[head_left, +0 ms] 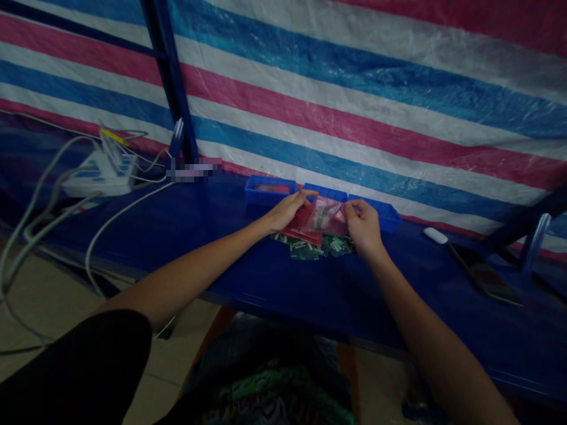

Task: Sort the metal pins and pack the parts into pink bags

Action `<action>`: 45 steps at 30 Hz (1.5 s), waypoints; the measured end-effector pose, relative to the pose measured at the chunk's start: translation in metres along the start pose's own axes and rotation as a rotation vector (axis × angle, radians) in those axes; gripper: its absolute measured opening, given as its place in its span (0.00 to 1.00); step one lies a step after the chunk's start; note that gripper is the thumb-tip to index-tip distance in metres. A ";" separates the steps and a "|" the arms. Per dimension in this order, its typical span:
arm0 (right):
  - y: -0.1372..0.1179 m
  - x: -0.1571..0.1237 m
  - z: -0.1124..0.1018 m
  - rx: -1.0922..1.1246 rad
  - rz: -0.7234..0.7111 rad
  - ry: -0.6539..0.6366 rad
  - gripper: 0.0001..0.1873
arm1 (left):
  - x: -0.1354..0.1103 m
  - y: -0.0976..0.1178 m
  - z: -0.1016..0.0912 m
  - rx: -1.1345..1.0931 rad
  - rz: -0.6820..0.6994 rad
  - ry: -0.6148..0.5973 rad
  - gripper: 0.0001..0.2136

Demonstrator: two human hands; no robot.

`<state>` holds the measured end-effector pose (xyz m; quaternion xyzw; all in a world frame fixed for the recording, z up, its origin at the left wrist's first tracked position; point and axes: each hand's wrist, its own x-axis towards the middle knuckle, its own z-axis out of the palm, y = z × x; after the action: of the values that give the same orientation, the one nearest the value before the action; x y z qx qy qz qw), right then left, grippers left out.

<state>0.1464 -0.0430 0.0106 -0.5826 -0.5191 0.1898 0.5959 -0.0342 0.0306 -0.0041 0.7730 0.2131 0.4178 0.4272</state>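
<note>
Both my hands reach to the far side of a blue table (230, 260). My left hand (287, 211) pinches the left edge of a pink see-through plastic bag (325, 216). My right hand (363, 227) grips the same bag's right edge, fingers curled round it. Under the bag lie more red bags (305, 235) and a heap of small green packets (310, 248). Just behind stand three low blue trays in a row (270, 190) (325, 192) (383, 213); the left one holds something red.
A white power strip (100, 176) with several grey cables sits at the table's left end. A white small device (436, 235) and a dark phone (487, 277) lie to the right. A striped tarp (354, 88) hangs behind. Dark blue posts (170, 77) rise from the table.
</note>
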 end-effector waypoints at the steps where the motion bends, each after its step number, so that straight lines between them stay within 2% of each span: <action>1: 0.002 0.001 0.000 -0.003 0.011 0.001 0.09 | 0.000 0.002 0.000 -0.037 0.006 -0.012 0.22; 5: 0.007 0.012 0.001 -0.021 0.028 -0.043 0.09 | 0.006 0.001 0.005 -0.048 0.030 -0.079 0.21; 8: 0.006 0.028 0.008 -0.033 0.052 -0.123 0.09 | 0.018 -0.009 0.007 -0.006 -0.008 -0.030 0.14; 12: 0.007 0.039 0.015 0.090 0.056 -0.132 0.11 | 0.025 -0.024 0.005 -0.063 -0.090 0.085 0.11; 14: 0.010 0.034 0.015 0.125 0.088 -0.164 0.13 | 0.022 -0.029 0.003 -0.065 -0.090 0.170 0.12; 16: 0.012 0.025 0.013 0.098 0.116 -0.250 0.14 | 0.016 -0.029 0.002 -0.035 -0.056 0.223 0.11; 20: 0.008 0.009 0.012 0.070 0.104 -0.389 0.09 | 0.006 -0.019 0.001 0.217 0.038 0.186 0.12; 24: 0.001 0.008 0.013 0.074 0.068 -0.366 0.06 | 0.002 -0.012 0.002 0.330 0.040 0.170 0.13; 26: -0.001 0.009 0.009 0.059 0.067 -0.343 0.06 | 0.002 -0.013 0.003 0.274 0.048 0.137 0.15; 30: 0.000 0.011 -0.003 0.028 0.095 -0.296 0.08 | 0.001 -0.019 0.003 0.069 0.053 -0.038 0.20; 32: 0.002 0.011 -0.007 0.003 0.072 -0.291 0.09 | 0.002 -0.021 0.003 0.015 0.033 -0.073 0.22; 35: 0.004 0.011 -0.008 -0.159 -0.042 -0.275 0.09 | 0.006 -0.023 0.002 -0.019 -0.023 -0.031 0.21; 40: 0.004 0.009 -0.007 -0.561 -0.307 -0.140 0.10 | 0.010 -0.023 0.000 -0.044 -0.131 0.017 0.16; 42: 0.003 0.007 -0.008 -0.611 -0.311 -0.123 0.12 | 0.010 -0.023 0.000 -0.082 -0.152 0.004 0.15; 45: 0.000 0.006 -0.011 -0.608 -0.243 -0.093 0.13 | 0.010 -0.023 0.000 -0.116 -0.168 -0.001 0.15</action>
<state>0.1578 -0.0440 0.0156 -0.6584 -0.6444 -0.0197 0.3885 -0.0283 0.0496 -0.0185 0.7265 0.2524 0.3920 0.5048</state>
